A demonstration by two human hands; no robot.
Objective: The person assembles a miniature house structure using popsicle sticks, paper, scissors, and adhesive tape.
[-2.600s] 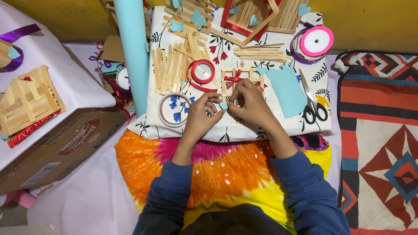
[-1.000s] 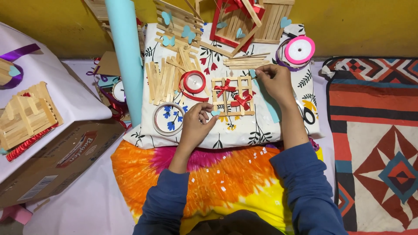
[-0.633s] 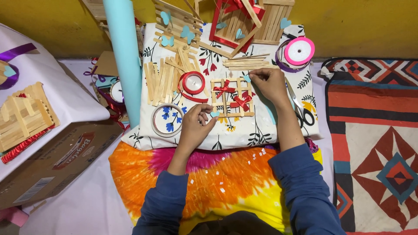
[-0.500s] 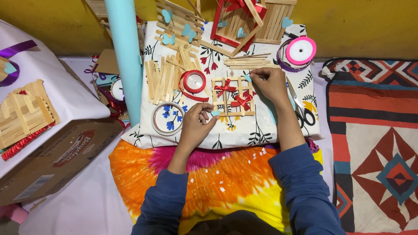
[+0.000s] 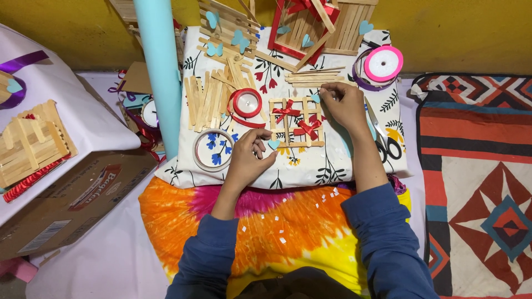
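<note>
A flowered cloth [image 5: 343,166] is spread under both hands. A stick frame [image 5: 296,123] with red bows is laid between them. A small blue heart [image 5: 274,144] is pinched in the left hand [image 5: 247,160]. Another heart [image 5: 316,98] is pinched by the right hand [image 5: 344,104] at the frame's top corner.

The right hand [image 5: 344,104] covers the upper right corner of the stick frame [image 5: 296,123], and whether its fingertips pinch the small blue heart [image 5: 315,98] is too small to tell. The scissors [image 5: 386,141] lie half hidden behind the right forearm. The red stick house [image 5: 302,25] and the light blue roll [image 5: 160,66] are cut off by the top edge. The cardboard box [image 5: 66,202] runs off the left edge.
</note>
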